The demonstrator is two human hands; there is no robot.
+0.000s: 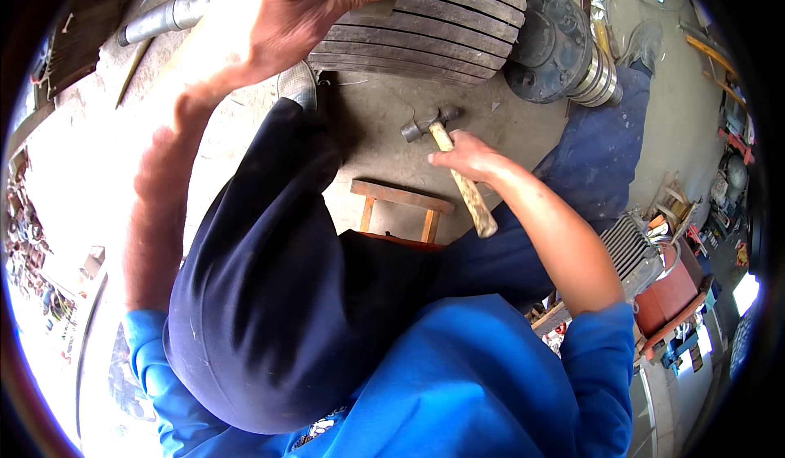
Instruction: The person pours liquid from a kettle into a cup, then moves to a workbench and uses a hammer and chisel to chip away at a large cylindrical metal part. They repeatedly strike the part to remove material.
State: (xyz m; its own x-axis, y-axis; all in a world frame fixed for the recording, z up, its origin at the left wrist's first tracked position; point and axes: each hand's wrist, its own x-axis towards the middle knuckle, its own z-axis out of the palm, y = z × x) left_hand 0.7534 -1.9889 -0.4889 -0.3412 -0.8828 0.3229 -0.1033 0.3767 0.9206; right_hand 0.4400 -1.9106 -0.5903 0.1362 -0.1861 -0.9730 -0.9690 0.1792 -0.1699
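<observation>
My right hand point(468, 155) is closed round the wooden handle of a ball-peen hammer point(474, 200), close under its metal head. The hammer hangs over the floor between my legs, its handle end pointing back toward me. At the top, my left hand point(315, 4) is at a grooved, barrel-shaped drum point(425, 37) with dark gaps between its slats. The thumb lies over a small brownish piece against the drum; the other fingers are mostly cut off by the frame's edge, so what they grip cannot be made out.
A dark round flange with a ringed metal shaft point(549, 47) joins the drum's right side. A low wooden stool point(401, 195) stands between my legs. A grey metal pipe point(176, 12) lies upper left. A red toolbox point(669, 290) and clutter stand at the right.
</observation>
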